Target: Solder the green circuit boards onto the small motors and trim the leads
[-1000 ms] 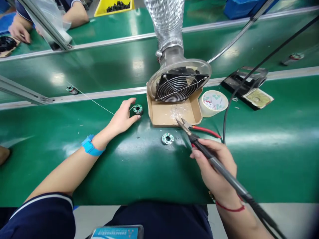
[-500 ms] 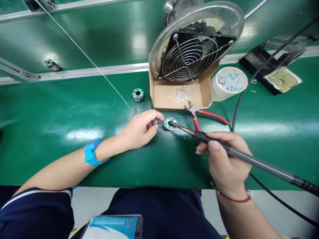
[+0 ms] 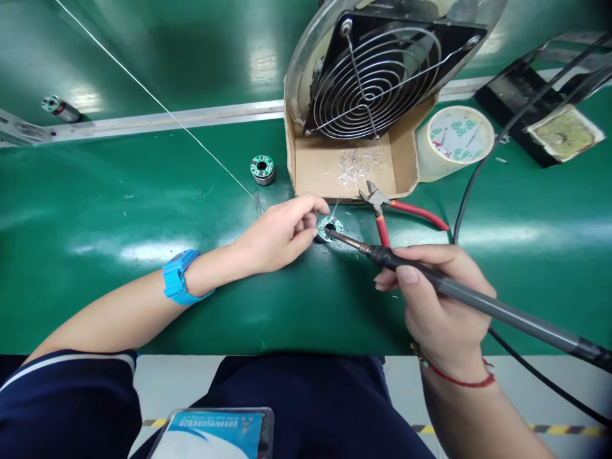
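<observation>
My right hand (image 3: 437,306) grips a dark soldering iron (image 3: 478,305), and the iron's tip touches a small round green circuit board (image 3: 331,227) lying on the green mat (image 3: 119,210). My left hand (image 3: 282,233) sits just left of the board with its fingers pinched on a thin solder wire (image 3: 157,105) that runs up to the far left. Its fingertips reach the board's edge. A second round board on a metal part (image 3: 262,169) stands further back on the mat.
A fan with a wire grille (image 3: 382,76) stands behind a shallow cardboard tray (image 3: 310,169) of wire clippings. Red-handled cutters (image 3: 396,210) lie beside the board. A tape roll (image 3: 454,143), a soldering stand (image 3: 535,108) and a black cable (image 3: 471,182) are at the right.
My left hand left the far board, took the solder wire and came to the near board. The iron's tip swung down onto that board. The view has moved in closer.
</observation>
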